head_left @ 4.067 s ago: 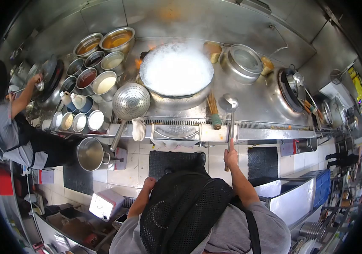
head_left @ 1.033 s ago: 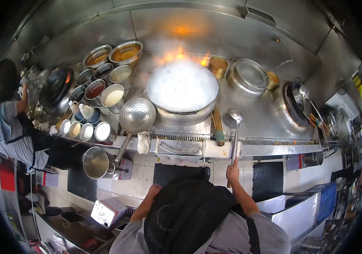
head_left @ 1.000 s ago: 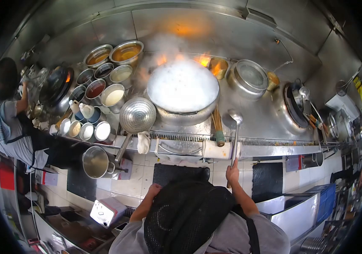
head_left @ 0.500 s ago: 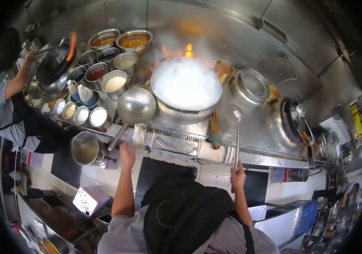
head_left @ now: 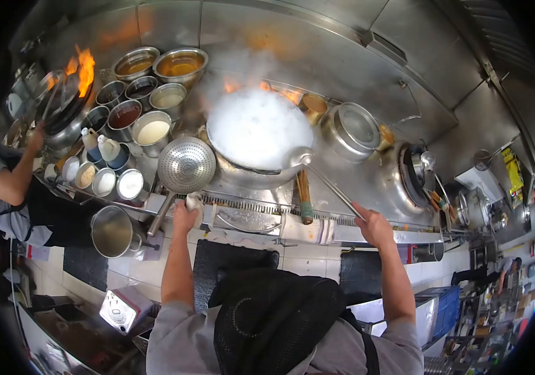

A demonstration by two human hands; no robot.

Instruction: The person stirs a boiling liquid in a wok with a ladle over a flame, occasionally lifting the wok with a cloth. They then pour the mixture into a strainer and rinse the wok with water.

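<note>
A large wok (head_left: 258, 134) full of white steaming froth sits on the burner, with flames behind it. My right hand (head_left: 372, 226) grips the long handle of a steel ladle (head_left: 308, 159), whose bowl touches the wok's right rim. My left hand (head_left: 184, 217) rests on a white cloth (head_left: 194, 201) at the stove's front edge, just beside the handle of a perforated strainer (head_left: 185, 165) that lies left of the wok.
Several sauce bowls and seasoning tins (head_left: 137, 106) crowd the stove's left side. A co-worker (head_left: 11, 187) at far left tends a flaming wok (head_left: 61, 103). A lidded steel pot (head_left: 350, 129) stands right of my wok, a bamboo brush (head_left: 304, 195) in front, a pot (head_left: 111, 231) hangs below.
My left hand has moved forward onto the cloth by the strainer handle. My right hand swung the ladle left, so its bowl now meets the wok's rim.
</note>
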